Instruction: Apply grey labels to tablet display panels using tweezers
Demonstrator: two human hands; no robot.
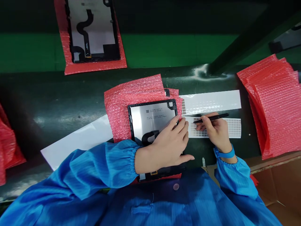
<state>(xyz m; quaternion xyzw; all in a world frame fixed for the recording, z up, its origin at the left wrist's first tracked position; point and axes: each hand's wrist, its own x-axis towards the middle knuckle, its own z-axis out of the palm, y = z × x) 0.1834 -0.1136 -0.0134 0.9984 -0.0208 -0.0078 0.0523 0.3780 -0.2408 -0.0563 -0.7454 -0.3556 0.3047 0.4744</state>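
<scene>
Across the dark bench (77,100), directly before the person, a panel (138,121) lies on red bubble wrap (114,111), its lower part mostly hidden by a hand and sleeve. The left hand (168,144) rests palm down over it, fingers extended past its right edge, thumb held away, clasping nothing. The right hand (215,128) pinches a thin black tool (217,116), its tip over the gridded sheet (235,128); whether it touches, I cannot tell. With layers of wrap underneath, uneven pressure from the left hand could make the panel slide. Too steep or hard a tip might tear the sheet or lift neighbouring squares. A careless swing leftward could scratch the silver back, and the sleeve (113,160) might snag the black ribbon (144,140)
</scene>
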